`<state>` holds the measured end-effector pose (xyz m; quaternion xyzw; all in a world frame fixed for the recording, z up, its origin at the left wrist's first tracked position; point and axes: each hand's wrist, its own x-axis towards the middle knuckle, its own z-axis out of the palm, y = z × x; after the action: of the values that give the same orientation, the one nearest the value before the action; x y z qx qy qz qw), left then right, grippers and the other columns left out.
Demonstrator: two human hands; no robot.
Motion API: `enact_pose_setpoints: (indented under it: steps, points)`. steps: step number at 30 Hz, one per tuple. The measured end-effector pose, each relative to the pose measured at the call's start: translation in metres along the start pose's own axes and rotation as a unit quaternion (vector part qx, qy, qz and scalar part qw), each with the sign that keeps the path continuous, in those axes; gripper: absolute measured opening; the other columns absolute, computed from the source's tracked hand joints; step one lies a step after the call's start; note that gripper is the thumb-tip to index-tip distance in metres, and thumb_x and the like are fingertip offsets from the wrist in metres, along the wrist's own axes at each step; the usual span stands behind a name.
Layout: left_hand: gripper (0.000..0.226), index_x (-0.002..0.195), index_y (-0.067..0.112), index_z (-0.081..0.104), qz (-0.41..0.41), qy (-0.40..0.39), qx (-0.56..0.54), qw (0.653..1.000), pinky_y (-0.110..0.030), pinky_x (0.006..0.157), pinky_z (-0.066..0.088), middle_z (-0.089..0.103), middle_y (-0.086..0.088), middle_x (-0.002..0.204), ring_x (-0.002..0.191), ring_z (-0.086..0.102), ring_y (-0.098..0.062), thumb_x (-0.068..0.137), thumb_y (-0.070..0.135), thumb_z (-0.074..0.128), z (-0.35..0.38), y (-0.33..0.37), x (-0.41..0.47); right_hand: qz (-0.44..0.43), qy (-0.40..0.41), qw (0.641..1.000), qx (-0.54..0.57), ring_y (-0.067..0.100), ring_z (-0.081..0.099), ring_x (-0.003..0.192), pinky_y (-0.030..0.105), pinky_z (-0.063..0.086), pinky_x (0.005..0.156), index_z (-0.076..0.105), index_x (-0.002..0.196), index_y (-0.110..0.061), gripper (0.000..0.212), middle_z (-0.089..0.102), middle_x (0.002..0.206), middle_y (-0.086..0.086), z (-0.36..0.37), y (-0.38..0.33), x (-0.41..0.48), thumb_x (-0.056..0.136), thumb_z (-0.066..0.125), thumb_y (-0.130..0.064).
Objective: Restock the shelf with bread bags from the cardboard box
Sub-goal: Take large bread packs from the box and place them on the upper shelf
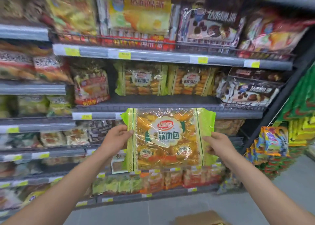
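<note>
A green-and-clear bread bag (167, 139) full of golden buns hangs upright in front of the shelves, held by both hands. My left hand (117, 138) grips its left edge and my right hand (217, 144) grips its right edge. Just above it runs a grey shelf (170, 100) where two matching bread bags (142, 79) (190, 81) stand side by side at the back. A corner of the cardboard box (202, 218) shows on the floor at the bottom edge, between my forearms.
Packed snack bags fill the shelves above, below and to the left. Dark cake packs (248, 92) lie at the right end of the bread shelf. A red-orange bag (91, 86) stands at its left. Hanging packets (274, 141) crowd the right side.
</note>
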<state>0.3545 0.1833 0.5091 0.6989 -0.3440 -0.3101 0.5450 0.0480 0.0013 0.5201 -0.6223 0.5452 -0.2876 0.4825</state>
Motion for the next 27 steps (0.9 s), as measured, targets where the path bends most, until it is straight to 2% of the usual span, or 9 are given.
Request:
enact_pose_setpoints:
  steps: [2,5,9,11,13,17,19,25,27]
  points:
    - [0.019,0.095,0.020,0.067,0.010,0.005,0.009,1.000,-0.037,0.078,0.051,0.067,0.006,0.081,0.079,0.062,-0.021,0.093,0.039,0.069,-0.019,0.006,-0.003,-0.008,-0.004,1.000,-0.003,0.012,0.057,0.051,0.035,0.052,0.061,0.049,0.138,-0.002,0.048,0.057,0.078,0.005,0.012,-0.019,-0.005,0.096,0.065,-0.018]
    - [0.044,0.114,0.017,0.065,0.001,0.018,-0.005,1.000,-0.049,0.099,0.053,0.072,-0.002,0.111,0.104,0.068,-0.026,0.086,0.051,0.071,-0.042,0.013,-0.003,-0.017,-0.014,1.000,0.003,0.012,0.056,0.049,0.034,0.049,0.060,0.044,0.131,0.015,0.050,0.049,0.086,0.013,0.026,-0.039,-0.002,0.096,0.063,-0.015]
    - [0.030,0.123,0.020,0.062,0.009,0.023,0.009,1.000,-0.029,0.088,0.052,0.068,0.007,0.115,0.107,0.064,-0.013,0.097,0.033,0.065,-0.059,0.032,-0.005,-0.038,-0.038,0.998,0.021,0.018,0.055,0.059,0.032,0.052,0.058,0.041,0.145,0.006,0.058,0.052,0.078,0.007,0.047,-0.063,0.004,0.097,0.063,-0.018]
    - [0.007,0.105,0.024,0.064,0.016,0.028,0.019,0.999,-0.016,0.071,0.049,0.069,0.016,0.095,0.086,0.064,0.000,0.099,0.021,0.063,-0.066,0.036,0.000,-0.046,-0.048,0.997,0.029,0.019,0.056,0.063,0.034,0.053,0.063,0.034,0.151,-0.002,0.064,0.054,0.078,-0.001,0.058,-0.073,0.008,0.097,0.063,-0.019]
    - [0.011,0.102,0.025,0.066,0.022,0.034,0.031,0.999,-0.015,0.061,0.048,0.070,0.010,0.094,0.074,0.063,0.000,0.100,0.016,0.060,-0.073,0.033,0.013,-0.047,-0.059,0.997,0.029,0.018,0.056,0.064,0.039,0.056,0.071,0.031,0.153,-0.003,0.066,0.057,0.081,0.001,0.068,-0.079,0.015,0.098,0.063,-0.019]
    - [0.031,0.130,0.020,0.064,0.017,0.057,0.029,0.998,-0.046,0.097,0.054,0.070,0.001,0.123,0.109,0.066,-0.020,0.099,0.022,0.061,-0.082,0.033,0.034,-0.046,-0.066,0.996,0.032,0.018,0.057,0.063,0.039,0.057,0.073,0.031,0.153,-0.003,0.067,0.060,0.085,0.004,0.089,-0.086,0.040,0.097,0.064,-0.020]
    - [0.028,0.126,0.019,0.067,0.022,0.068,0.038,0.997,-0.055,0.103,0.049,0.072,0.000,0.119,0.099,0.067,-0.017,0.100,0.018,0.059,-0.084,0.034,0.049,-0.045,-0.068,0.996,0.033,0.017,0.057,0.063,0.039,0.058,0.073,0.032,0.153,-0.003,0.067,0.062,0.087,0.006,0.098,-0.090,0.056,0.097,0.064,-0.020]
    - [0.023,0.121,0.018,0.069,0.029,0.081,0.050,0.995,-0.035,0.080,0.057,0.073,-0.003,0.116,0.087,0.069,-0.017,0.101,0.017,0.057,-0.084,0.036,0.116,-0.039,-0.076,0.996,0.037,0.016,0.055,0.056,0.036,0.057,0.067,0.035,0.152,-0.003,0.065,0.056,0.072,0.005,0.118,-0.110,0.125,0.097,0.064,-0.021]
    - [0.023,0.119,0.018,0.071,0.038,0.086,0.055,0.994,-0.032,0.085,0.055,0.074,0.002,0.114,0.096,0.070,-0.013,0.101,0.015,0.057,-0.082,0.041,0.144,-0.040,-0.079,0.995,0.038,0.015,0.054,0.055,0.036,0.058,0.068,0.036,0.151,-0.002,0.064,0.054,0.068,0.004,0.124,-0.120,0.152,0.097,0.064,-0.021]
